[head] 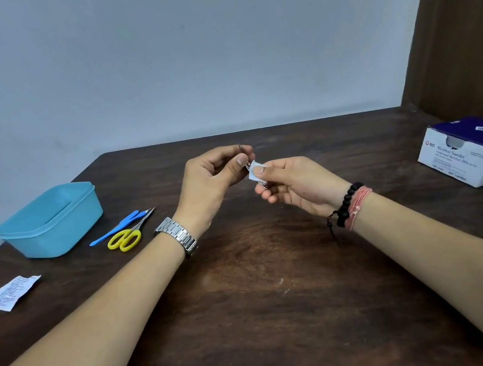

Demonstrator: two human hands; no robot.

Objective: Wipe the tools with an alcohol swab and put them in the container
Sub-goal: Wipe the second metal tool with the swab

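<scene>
1. left hand [216,174] is raised over the middle of the dark wooden table [265,274], fingers curled, thumb and fingertips pinching the upper end of a thin metal tool [247,166]; a small dark tip of it sticks out above the fingers.
2. right hand [291,181] is just beside the left, thumb and forefinger pinching a white alcohol swab [255,171] folded around the middle of the metal tool; a short silver end of the tool pokes out below the swab near the right fingers.
3. what kind of tool it is cannot be told, too much is hidden by fingers and swab.
4. both hands are held above the table, not resting on it; the two hands nearly touch at the tool.
5. blue plastic container [52,222] sits open at the left side of the table, well apart from the hands; nothing can be seen inside from this angle.
6. just right of the container lie yellow-handled scissors [129,233] and a blue-handled tool [115,228], side by side, flat on the table, both slanted toward the far right.
7. torn white swab wrapper [11,293] lies flat near the left front edge.
8. alcohol swabs box [477,151], white and dark blue, top open, stands at the far right of the table.
9. silver metal watch [177,236] on the left wrist; black bead bracelet [346,205] and a pink thread band on the right wrist.
</scene>
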